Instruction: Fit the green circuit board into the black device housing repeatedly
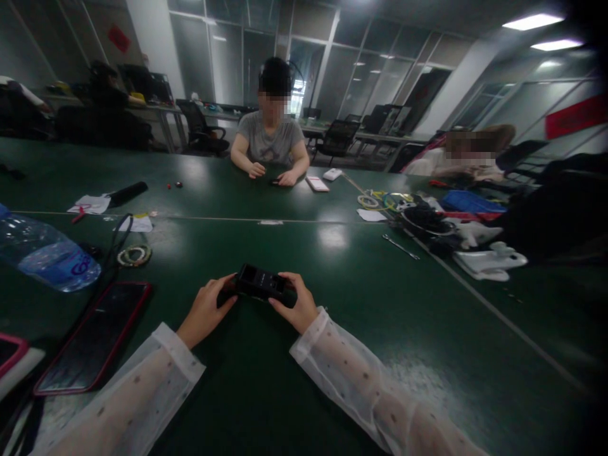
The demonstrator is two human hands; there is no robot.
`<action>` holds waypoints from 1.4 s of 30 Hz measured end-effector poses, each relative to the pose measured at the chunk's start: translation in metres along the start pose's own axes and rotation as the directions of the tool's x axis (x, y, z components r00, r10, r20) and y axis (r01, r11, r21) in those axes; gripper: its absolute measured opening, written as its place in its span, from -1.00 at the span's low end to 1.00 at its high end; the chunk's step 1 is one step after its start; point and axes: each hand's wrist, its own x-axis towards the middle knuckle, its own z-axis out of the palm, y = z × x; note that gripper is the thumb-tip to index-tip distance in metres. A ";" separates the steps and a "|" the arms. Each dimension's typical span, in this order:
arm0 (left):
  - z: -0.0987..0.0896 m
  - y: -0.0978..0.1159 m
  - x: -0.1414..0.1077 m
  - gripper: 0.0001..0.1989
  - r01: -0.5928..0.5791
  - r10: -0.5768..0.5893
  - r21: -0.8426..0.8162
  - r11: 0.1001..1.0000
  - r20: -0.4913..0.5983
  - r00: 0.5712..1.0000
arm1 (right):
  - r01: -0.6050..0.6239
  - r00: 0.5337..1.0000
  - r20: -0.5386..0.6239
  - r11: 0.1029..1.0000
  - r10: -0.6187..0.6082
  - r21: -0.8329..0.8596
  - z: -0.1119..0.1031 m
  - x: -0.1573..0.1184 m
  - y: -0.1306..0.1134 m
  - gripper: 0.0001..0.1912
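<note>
A small black box-shaped device (259,282) sits low over the green table, between my two hands. Its face has a dark square at the left end and a row of tiny pale marks; its exact kind is unclear. My left hand (209,307) pinches the left end with thumb and fingers. At the opposite end, my right hand (297,304) grips it the same way. Whether the device's underside touches the table cannot be made out. Sheer spotted sleeves cover both my forearms.
Left on the green table (380,354) lie a red-edged phone (97,339), a water bottle (50,253) and a beaded bracelet (134,255). A wrench (401,247) and cluttered cables (380,201) are to the right. A person (270,136) sits opposite; another person sits at right.
</note>
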 end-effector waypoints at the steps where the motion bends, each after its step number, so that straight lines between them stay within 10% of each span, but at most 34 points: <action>1: 0.000 0.000 0.000 -0.51 0.005 -0.005 0.003 1.000 -0.003 1.000 | -0.008 1.000 0.017 1.000 0.008 -0.009 0.000 0.000 0.001 -0.44; 42: -0.001 0.001 -0.001 -0.51 -0.001 0.001 0.011 1.000 -0.012 1.000 | -0.010 0.990 0.140 0.986 0.034 -0.169 0.003 0.001 0.010 -0.37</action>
